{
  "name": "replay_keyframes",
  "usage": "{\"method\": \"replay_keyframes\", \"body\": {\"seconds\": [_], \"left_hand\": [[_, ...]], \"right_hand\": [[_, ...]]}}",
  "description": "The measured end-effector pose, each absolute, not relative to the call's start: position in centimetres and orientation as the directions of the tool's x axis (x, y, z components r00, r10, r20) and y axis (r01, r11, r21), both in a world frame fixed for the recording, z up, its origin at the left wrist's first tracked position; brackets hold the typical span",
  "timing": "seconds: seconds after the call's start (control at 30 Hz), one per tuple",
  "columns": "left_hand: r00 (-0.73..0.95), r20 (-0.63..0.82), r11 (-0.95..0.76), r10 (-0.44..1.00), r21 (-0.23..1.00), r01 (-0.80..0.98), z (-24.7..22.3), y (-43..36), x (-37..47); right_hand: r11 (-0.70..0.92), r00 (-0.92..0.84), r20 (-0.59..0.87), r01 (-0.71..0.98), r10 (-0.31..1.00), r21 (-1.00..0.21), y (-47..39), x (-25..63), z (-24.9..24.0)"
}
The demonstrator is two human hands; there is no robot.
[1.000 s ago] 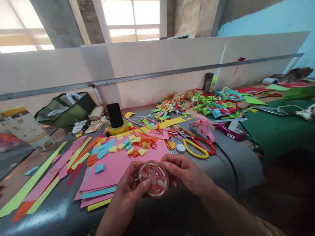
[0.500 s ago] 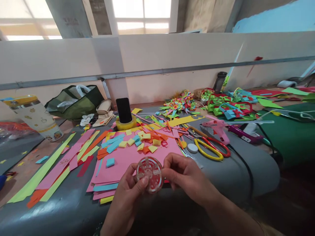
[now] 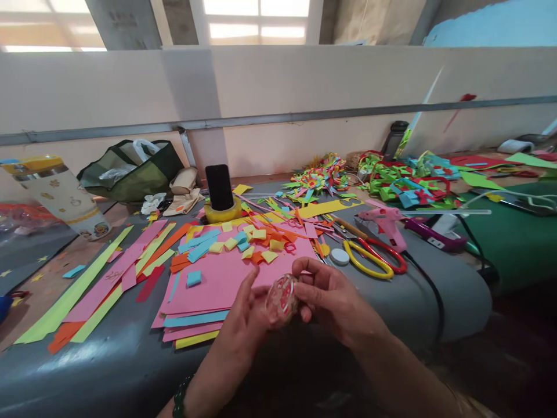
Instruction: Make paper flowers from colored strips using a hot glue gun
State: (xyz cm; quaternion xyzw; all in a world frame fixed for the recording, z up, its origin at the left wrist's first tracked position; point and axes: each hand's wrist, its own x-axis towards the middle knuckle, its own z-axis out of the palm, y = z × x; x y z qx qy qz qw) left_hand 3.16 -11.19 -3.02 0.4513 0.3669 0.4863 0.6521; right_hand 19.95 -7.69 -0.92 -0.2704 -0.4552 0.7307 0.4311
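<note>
A round clear plastic case (image 3: 281, 295) with a red insert and small compartments is tilted on edge between my hands, above the table's front edge. My right hand (image 3: 337, 302) pinches its right rim between thumb and fingers. Beside its left side, my left hand (image 3: 241, 331) is open, thumb raised and fingers stretched toward the case; the fingertips are partly hidden behind it. Behind the hands lies a stack of pink paper sheets (image 3: 209, 293) with small yellow, blue and orange paper pieces (image 3: 259, 234) scattered on top.
Red-and-yellow-handled scissors (image 3: 369, 267), a white round lid (image 3: 339, 256) and a pink glue gun (image 3: 387, 225) lie to the right. A phone (image 3: 220, 187) stands in a yellow tape roll (image 3: 224, 215). Long paper strips (image 3: 87, 281) and a tumbler (image 3: 65, 197) are at left.
My left thumb has come off the case's face and the left hand has opened. The case has turned from facing me to a tilt, now held at its right rim by my right hand.
</note>
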Motion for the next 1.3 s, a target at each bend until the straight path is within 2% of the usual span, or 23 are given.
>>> {"method": "replay_keyframes", "body": {"seconds": [0.1, 0.2, 0.27, 0.33, 0.4, 0.47, 0.53, 0.7, 0.77, 0.9, 1.0, 1.07, 1.2, 1.3], "left_hand": [[0.340, 0.147, -0.133, 0.929, 0.989, -0.063, -3.0, -11.4, 3.0], [0.416, 0.193, -0.258, 0.889, 0.960, 0.107, -2.6, -11.6, 3.1], [0.451, 0.241, -0.334, 0.859, 0.932, 0.138, -2.3, -11.9, 3.1], [0.480, 0.268, -0.391, 0.836, 0.904, 0.176, -2.2, -12.2, 3.1], [0.408, 0.229, -0.369, 0.884, 0.877, 0.307, -2.3, -12.3, 3.1], [0.257, 0.173, -0.277, 0.951, 0.846, 0.456, -2.6, -12.4, 3.1], [0.166, 0.178, -0.240, 0.970, 0.813, 0.530, -2.7, -12.4, 3.2], [0.224, 0.316, -0.383, 0.922, 0.660, 0.646, -1.8, -12.4, 1.4], [0.181, 0.301, -0.334, 0.936, 0.602, 0.725, -1.1, -12.1, -0.4], [0.101, 0.158, -0.172, 0.982, 0.538, 0.825, -0.9, -11.8, -3.3], [0.097, 0.144, -0.158, 0.985, 0.511, 0.845, -1.8, -11.9, -3.6], [0.110, 0.144, -0.169, 0.983, 0.504, 0.847, -2.3, -12.1, -3.3], [0.158, 0.090, -0.181, 0.983, 0.485, 0.855, -2.3, -12.2, -3.2], [0.203, 0.039, -0.198, 0.978, 0.464, 0.863, -1.7, -12.1, -3.4]], "right_hand": [[-0.283, -0.518, -0.034, -0.410, 0.855, -0.867, -7.4, 20.1, -1.3], [-0.277, -0.529, -0.017, -0.416, 0.848, -0.866, -7.4, 20.5, -1.5], [-0.245, -0.556, -0.012, -0.347, 0.831, -0.905, -7.6, 21.0, -1.3], [-0.112, -0.527, 0.016, -0.209, 0.850, -0.972, -8.2, 21.6, -0.8], [0.131, -0.461, 0.125, -0.020, 0.878, -0.991, -8.8, 21.9, -0.3], [0.368, -0.468, 0.252, 0.174, 0.847, -0.913, -9.5, 21.9, 0.2], [0.495, -0.531, 0.285, 0.308, 0.798, -0.813, -9.9, 21.7, 0.4], [0.544, -0.588, 0.261, 0.376, 0.766, -0.750, -8.8, 21.3, 0.1], [0.574, -0.610, 0.230, 0.458, 0.758, -0.679, -8.0, 21.1, -0.1], [0.621, -0.641, 0.141, 0.627, 0.754, -0.471, -6.7, 20.6, -1.1], [0.655, -0.663, 0.114, 0.670, 0.740, -0.349, -5.9, 20.7, -1.5], [0.659, -0.671, 0.081, 0.686, 0.737, -0.309, -5.5, 21.0, -0.8], [0.702, -0.746, -0.030, 0.638, 0.665, -0.317, -5.1, 20.5, 2.2], [0.746, -0.873, -0.134, 0.472, 0.469, -0.470, -4.4, 18.5, 3.6]]}}
